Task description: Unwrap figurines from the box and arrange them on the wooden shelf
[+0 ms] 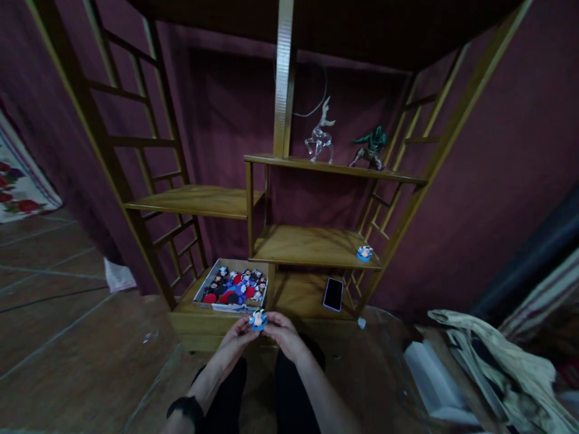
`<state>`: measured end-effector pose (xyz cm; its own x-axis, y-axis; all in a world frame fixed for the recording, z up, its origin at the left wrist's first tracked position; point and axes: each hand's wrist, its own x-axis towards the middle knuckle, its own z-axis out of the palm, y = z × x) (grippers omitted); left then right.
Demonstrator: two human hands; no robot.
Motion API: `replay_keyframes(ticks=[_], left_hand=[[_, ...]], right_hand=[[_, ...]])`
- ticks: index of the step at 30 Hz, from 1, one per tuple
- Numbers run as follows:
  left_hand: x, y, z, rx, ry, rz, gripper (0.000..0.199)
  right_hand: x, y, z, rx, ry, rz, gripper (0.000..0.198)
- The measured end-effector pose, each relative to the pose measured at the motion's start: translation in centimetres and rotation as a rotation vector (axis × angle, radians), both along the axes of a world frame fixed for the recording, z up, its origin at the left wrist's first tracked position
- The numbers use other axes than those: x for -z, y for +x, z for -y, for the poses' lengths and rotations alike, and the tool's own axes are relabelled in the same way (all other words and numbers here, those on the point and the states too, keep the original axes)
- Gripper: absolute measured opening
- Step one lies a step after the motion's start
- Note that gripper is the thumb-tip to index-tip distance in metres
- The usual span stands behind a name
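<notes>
Latticed wooden shelf unit [199, 200], near left hand [239, 331] and right hand [281, 330] pinching small rounded figurine [258, 320] between fingertips [271, 330], pinkish-white, blue-based

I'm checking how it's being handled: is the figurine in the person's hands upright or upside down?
Upright: the figurine shows its blue base lowest, its pale body above, between left hand and right hand.

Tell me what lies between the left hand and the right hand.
A small blue-based figurine lies between the left hand and the right hand, held by both; the head view shows it.
</notes>
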<state>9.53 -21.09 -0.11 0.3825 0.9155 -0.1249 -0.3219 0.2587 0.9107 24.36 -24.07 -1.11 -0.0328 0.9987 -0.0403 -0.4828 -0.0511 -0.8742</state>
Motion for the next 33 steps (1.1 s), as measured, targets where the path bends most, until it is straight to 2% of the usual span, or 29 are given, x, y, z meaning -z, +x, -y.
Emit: replay_keyframes(ticks=[5,10,15,19,24,29,33], left_hand=[[-1.0,1.6,1.4,-0.046,0.022,-0.085,0.043],[-2.1,3.4,1.8,0.02,0.081,-0.19,0.047],[-3.6,5.5,1.3,0.119,0.134,-0.231,0.042],[-5.8,8.1,0.8,0.168,0.205,-0.212,0.037],[-10.0,12.0,-0.4,0.256,0.28,-0.184,0.037],[-14.5,16.1,-1.5,0.362,0.413,-0.178,0.036],[-17.3,19.6,-3.1,0.382,0.476,-0.174,0.035]], right_hand=[[0.3,1.1,0.9,0.023,0.019,0.017,0.04],[0.1,2.4,1.9,0.069,0.037,-0.023,0.039],[-0.9,4.2,3.0,0.139,0.073,-0.086,0.037],[-3.2,6.7,3.3,0.201,0.117,-0.054,0.037],[-7.5,10.2,3.3,0.283,0.214,-0.003,0.035],[-11.2,13.6,3.2,0.435,0.235,-0.071,0.034],[-12.9,15.7,3.2,0.53,0.282,-0.216,0.033]])
